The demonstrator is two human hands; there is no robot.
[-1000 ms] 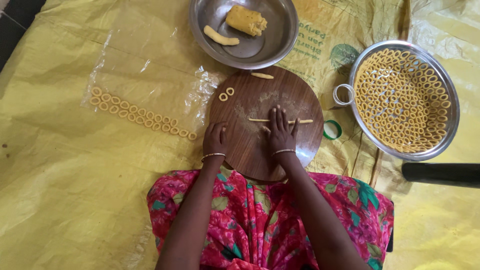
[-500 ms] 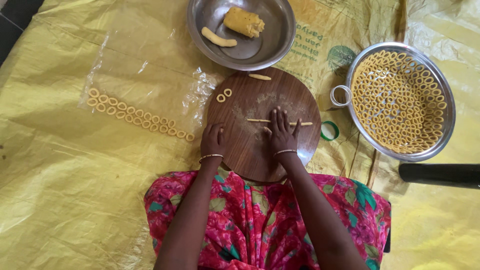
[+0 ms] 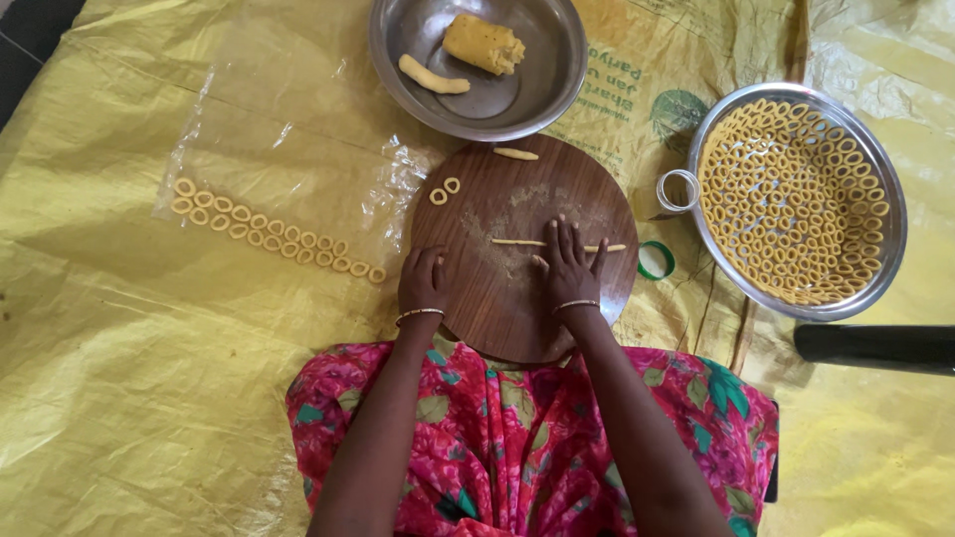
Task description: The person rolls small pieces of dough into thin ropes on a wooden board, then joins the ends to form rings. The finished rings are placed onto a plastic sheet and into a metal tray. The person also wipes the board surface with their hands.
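Two hands are on the round wooden board (image 3: 497, 308) in front of you. Your right hand (image 3: 569, 267) lies flat and open, fingers stretched and a little spread, pressing on a thin rope of yellow dough (image 3: 517, 242). This rope has its long axis running from 9 o'clock to 3 o'clock across the board; one end shows at the left of your fingers and the other end comes out at the right, near the board's edge. The middle part is hidden under your fingers.

Your left hand (image 3: 424, 281) rests on the board's edge at about 8 o'clock, with the fingers curled down; it grips nothing that I can see.

At 11 o'clock on the board lie two small dough rings (image 3: 445, 191), just beside each other, and at 12 o'clock a short dough piece (image 3: 516, 153) lies near the rim.

Beyond the board, at 12 o'clock, a steel bowl (image 3: 537, 94) holds a dough lump (image 3: 483, 43) and a dough roll (image 3: 434, 76). At 10 o'clock a long row of rings (image 3: 274, 233) lies on a clear plastic sheet (image 3: 279, 129). At 2 o'clock a steel colander (image 3: 885, 249) is full of rings, and a small green-rimmed ring (image 3: 657, 261) lies between it and the board. Everything rests on a yellow tarpaulin (image 3: 119, 378).
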